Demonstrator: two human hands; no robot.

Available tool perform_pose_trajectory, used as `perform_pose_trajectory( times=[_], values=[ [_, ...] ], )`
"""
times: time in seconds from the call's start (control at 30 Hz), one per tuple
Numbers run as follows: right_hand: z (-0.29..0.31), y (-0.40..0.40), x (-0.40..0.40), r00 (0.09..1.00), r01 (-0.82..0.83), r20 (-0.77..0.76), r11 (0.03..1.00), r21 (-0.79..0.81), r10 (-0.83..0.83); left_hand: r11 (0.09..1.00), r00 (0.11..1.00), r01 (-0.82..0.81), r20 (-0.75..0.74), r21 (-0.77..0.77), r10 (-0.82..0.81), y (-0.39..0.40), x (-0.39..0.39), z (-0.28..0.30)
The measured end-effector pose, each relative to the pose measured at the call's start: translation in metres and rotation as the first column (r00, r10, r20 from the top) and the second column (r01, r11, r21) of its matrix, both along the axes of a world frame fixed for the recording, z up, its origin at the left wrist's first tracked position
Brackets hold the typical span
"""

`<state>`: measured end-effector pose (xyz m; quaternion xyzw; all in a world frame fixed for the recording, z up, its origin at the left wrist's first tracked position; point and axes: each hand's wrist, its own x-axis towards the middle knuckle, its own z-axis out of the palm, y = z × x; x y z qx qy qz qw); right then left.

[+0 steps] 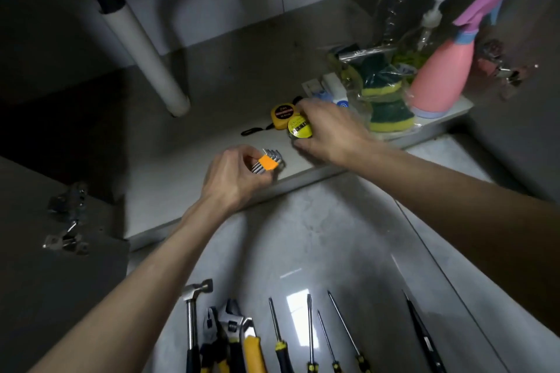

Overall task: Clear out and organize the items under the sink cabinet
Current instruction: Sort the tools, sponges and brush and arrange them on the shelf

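My left hand [235, 174] is closed around a hex key set [268, 160] with an orange holder, just above the front of the cabinet floor [169, 191]. My right hand [328, 132] grips a round roll with a yellow label [298, 127], likely tape, beside a yellow tape measure [282, 115] that lies on the cabinet floor. To the right stand a pink spray bottle [439, 82], packed green and yellow sponges [385, 100], a clear pump bottle [430, 21] and a clear plastic bottle [394, 0].
A white drain pipe [151, 60] slants down to the cabinet floor at the left. On the tiled floor in front lie a hammer [194, 318], pliers, a wrench [233, 327], several screwdrivers [309, 333] and tweezers [421, 333]. Door hinges [66, 221] sit at the left.
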<state>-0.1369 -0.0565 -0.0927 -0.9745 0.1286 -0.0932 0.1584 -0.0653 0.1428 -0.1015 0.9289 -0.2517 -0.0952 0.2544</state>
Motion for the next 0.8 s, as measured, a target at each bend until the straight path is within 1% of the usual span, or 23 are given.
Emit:
perform_pose_trajectory(
  times=[0.1,0.2,0.27,0.37,0.47,0.53,0.6,0.67,0.73,0.8],
  values=[
    [-0.010,0.003,0.032,0.997,-0.053,-0.058,0.990,-0.133,0.046,1.000,0.999,-0.003,-0.035,0.021,0.004,0.005,0.008,-0.011],
    [-0.023,0.004,0.035,0.998,-0.053,-0.039,0.966,-0.255,0.044,0.998,0.999,0.034,-0.044,0.051,-0.031,0.006,0.012,-0.017],
    [-0.028,0.005,0.031,0.999,-0.038,-0.032,0.959,-0.280,0.030,0.996,0.998,0.045,-0.049,0.074,-0.042,0.003,0.016,-0.017],
    [-0.033,0.003,0.023,0.999,-0.009,-0.048,0.972,-0.234,-0.002,0.997,0.998,0.034,-0.058,0.063,-0.031,0.000,0.023,-0.013],
    [-0.033,0.003,0.016,0.997,-0.002,-0.072,0.983,-0.181,-0.012,0.999,0.999,-0.027,-0.035,0.025,0.028,-0.006,0.031,-0.008],
    [-0.032,0.006,0.008,1.000,0.004,-0.019,0.994,-0.109,-0.006,0.994,0.993,-0.110,-0.043,-0.009,0.109,-0.014,0.037,-0.006],
    [-0.031,0.007,-0.006,0.998,0.002,0.064,1.000,-0.023,0.000,0.975,0.973,-0.216,-0.100,-0.050,0.210,-0.024,0.045,-0.004],
    [-0.032,0.006,-0.028,0.990,-0.026,0.139,0.999,0.027,0.022,0.949,0.945,-0.307,-0.140,-0.077,0.294,-0.032,0.054,-0.004],
    [-0.037,0.005,-0.057,0.977,-0.036,0.212,0.995,0.088,0.017,0.934,0.931,-0.349,-0.136,-0.076,0.337,-0.038,0.061,-0.007],
    [-0.045,0.005,-0.088,0.977,-0.013,0.213,0.987,0.158,-0.021,0.940,0.933,-0.341,-0.130,-0.025,0.335,-0.044,0.063,-0.013]
  ],
)
